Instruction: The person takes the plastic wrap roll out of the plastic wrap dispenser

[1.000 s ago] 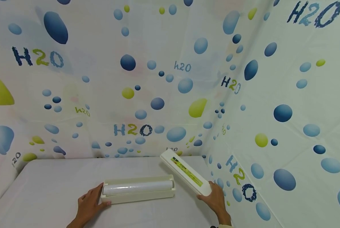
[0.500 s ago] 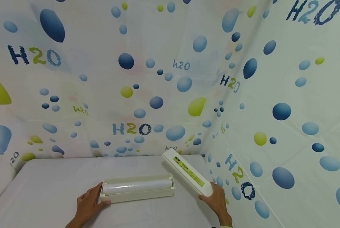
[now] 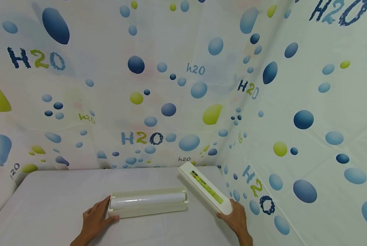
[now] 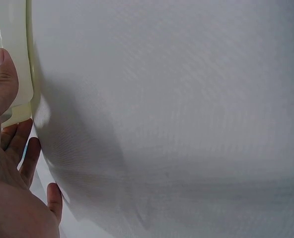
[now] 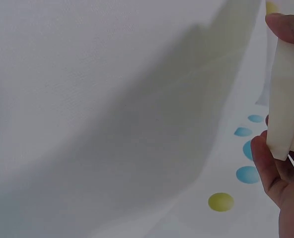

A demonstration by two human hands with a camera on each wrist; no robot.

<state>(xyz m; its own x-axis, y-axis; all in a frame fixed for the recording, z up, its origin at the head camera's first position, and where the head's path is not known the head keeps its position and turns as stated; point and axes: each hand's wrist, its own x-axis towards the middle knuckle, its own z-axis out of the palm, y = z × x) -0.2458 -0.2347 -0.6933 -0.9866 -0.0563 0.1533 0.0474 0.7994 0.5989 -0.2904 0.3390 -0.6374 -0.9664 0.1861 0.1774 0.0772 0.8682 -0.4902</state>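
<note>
While the left hand (image 3: 94, 220) grips the left end of an open box (image 3: 149, 212) in the head view, its thumb lies on the near side and its fingers reach round that end. A shiny white roll (image 3: 148, 201) lies lengthwise in the box, which sits on a white table (image 3: 63, 191). To the right, the right hand (image 3: 234, 217) holds a white lid (image 3: 201, 187) by its near end, slanted and apart from the box, its green label (image 3: 206, 187) showing.

In the left wrist view, the thumb presses the box's side; the fingers are spread, the little finger apart from the rest.

In the right wrist view, thumb and fingers pinch the lid from opposite sides, and a broad shadow (image 5: 152, 114) darkens the table.
</note>
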